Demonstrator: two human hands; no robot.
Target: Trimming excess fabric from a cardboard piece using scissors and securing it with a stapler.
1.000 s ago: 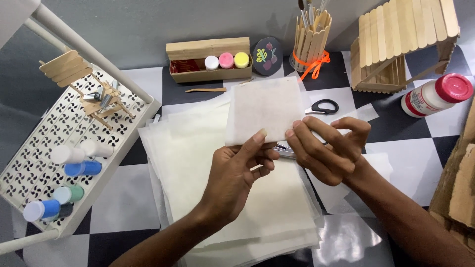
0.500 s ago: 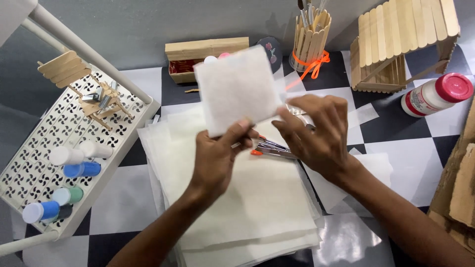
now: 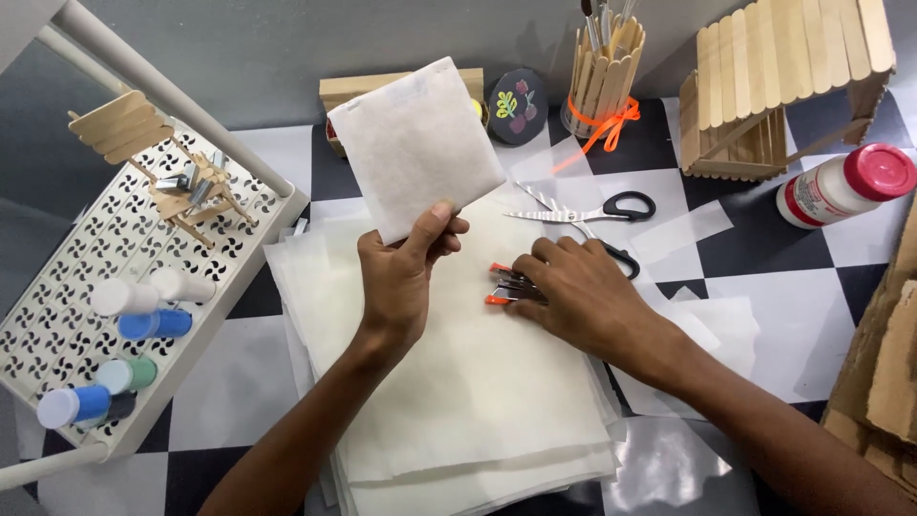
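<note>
My left hand (image 3: 401, 277) pinches a square white sheet (image 3: 415, 143) by its lower edge, thumb in front and fingers behind, and holds it raised and slightly tilted above the counter (image 3: 764, 306). My right hand (image 3: 583, 296) lies palm down on the stack of translucent white sheets (image 3: 458, 382), fingers curled loosely over a small tool with orange tips (image 3: 506, 285); I cannot tell whether the fingers truly grip it or only rest on it.

The stack lies in the middle of the checkered black-and-white counter, under both forearms. Just beyond my right hand lie scissors with black handles (image 3: 597, 212), blades pointing left, with loose scraps of the same thin sheet (image 3: 683, 229) around them.

Further back, behind the raised sheet, sits a low wooden box (image 3: 358, 91), partly hidden. Beside it stands a round dark disc with painted leaves (image 3: 516, 105), then a cup built from craft sticks (image 3: 602, 81) tied with an orange ribbon and holding brushes. To the right stands a small craft-stick house (image 3: 774, 81), and near it a white bottle with a red cap (image 3: 845, 186) lies on its side. Brown cardboard (image 3: 884, 363) shows at the right edge.

On my left is a white perforated tray (image 3: 86, 296) carrying small paint bottles (image 3: 143, 311) and a tiny craft-stick chair (image 3: 158, 158).
</note>
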